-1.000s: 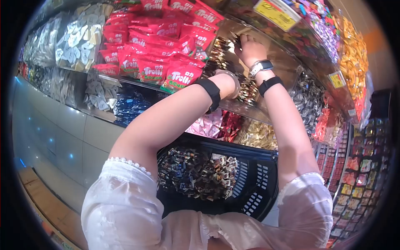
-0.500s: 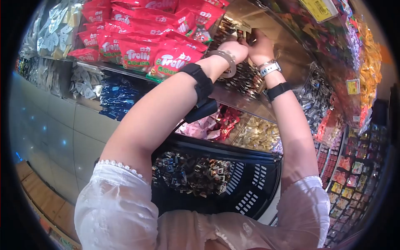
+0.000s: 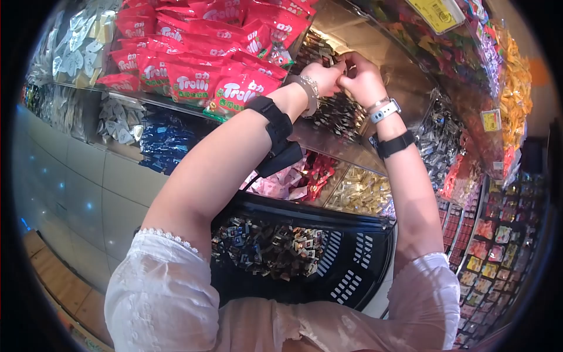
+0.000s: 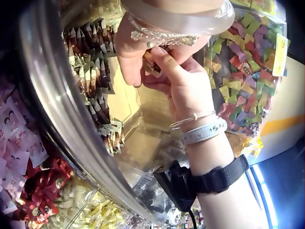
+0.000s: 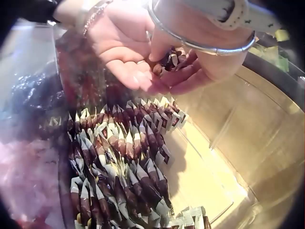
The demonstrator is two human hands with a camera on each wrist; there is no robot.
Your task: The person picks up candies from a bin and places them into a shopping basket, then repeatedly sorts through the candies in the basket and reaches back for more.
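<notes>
Rows of dark-brown wrapped sweets [image 3: 339, 117] [image 5: 128, 143] [image 4: 88, 71] lie in a clear-fronted shelf bin. Above them the two hands meet. The left hand [image 3: 321, 78] [image 5: 121, 47] [image 4: 129, 52] is turned palm up with relaxed, slightly bent fingers. Against its fingers, the right hand [image 3: 363, 84] [image 4: 190, 93] [image 5: 207, 55] curls round a few small dark sweets [image 5: 173, 58] [image 4: 153, 61]; how many is hidden. Below the shelf is a black basket [image 3: 352, 281] holding a pile of mixed wrapped sweets [image 3: 270, 246].
Pink Trolli bags [image 3: 193, 82] are heaped left of the bin. Blue packets [image 3: 167, 138], pink and red sweets, and gold ones [image 3: 363, 190] fill lower compartments. Silver packets [image 3: 440, 141] lie to the right. An upper shelf with a yellow price tag [image 3: 437, 13] overhangs at the right.
The right hand has come down from the back of the bin to meet the left hand, which has turned and risen from the front. The view has shifted slightly.
</notes>
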